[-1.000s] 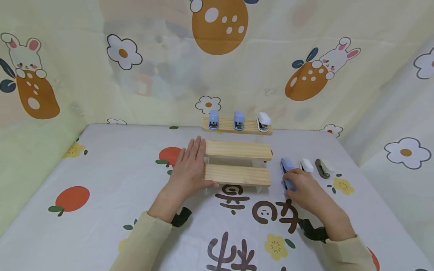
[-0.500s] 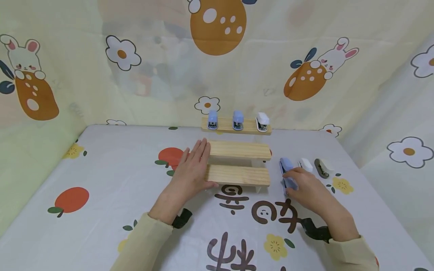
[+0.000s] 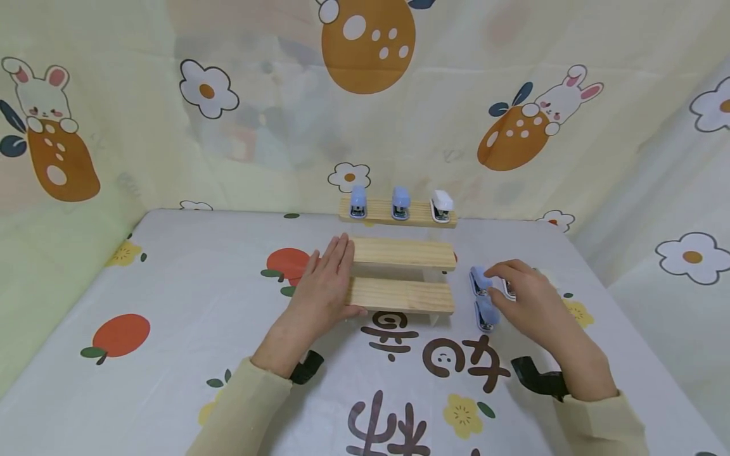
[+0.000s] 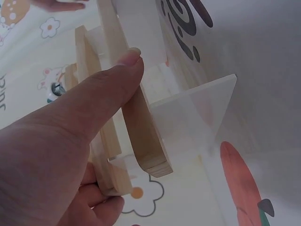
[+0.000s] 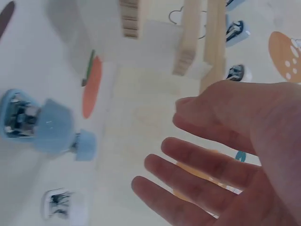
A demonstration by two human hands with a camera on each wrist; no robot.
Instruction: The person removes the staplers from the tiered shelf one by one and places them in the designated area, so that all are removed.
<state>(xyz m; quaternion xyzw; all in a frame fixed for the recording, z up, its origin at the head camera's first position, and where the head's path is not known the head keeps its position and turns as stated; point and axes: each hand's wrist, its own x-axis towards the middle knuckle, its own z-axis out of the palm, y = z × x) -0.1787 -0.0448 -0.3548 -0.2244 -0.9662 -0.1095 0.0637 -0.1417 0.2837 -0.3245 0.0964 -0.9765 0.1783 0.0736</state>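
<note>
My left hand (image 3: 320, 288) holds the left end of a tiered wooden stand (image 3: 399, 296) with clear supports. In the left wrist view its thumb (image 4: 117, 77) lies over the front board and the other fingers curl at the board behind. My right hand (image 3: 530, 304) is raised beside two blue mini staplers, a nearer one (image 3: 486, 313) and a farther one (image 3: 480, 278), on the cloth right of the stand. The right wrist view shows its fingers (image 5: 197, 160) spread with nothing between them. A white stapler (image 3: 509, 290) is partly hidden behind this hand.
Along the stand's top tier (image 3: 376, 209) stand a blue stapler (image 3: 358, 202), another blue stapler (image 3: 401, 204) and a white stapler (image 3: 441, 206). A printed cloth (image 3: 182, 329) covers the table, and a patterned curtain (image 3: 274, 158) rises behind it.
My right hand has let go of the nearer blue stapler and moved up and to the right, now covering the grey-white stapler seen before. The left hand has stayed in place.
</note>
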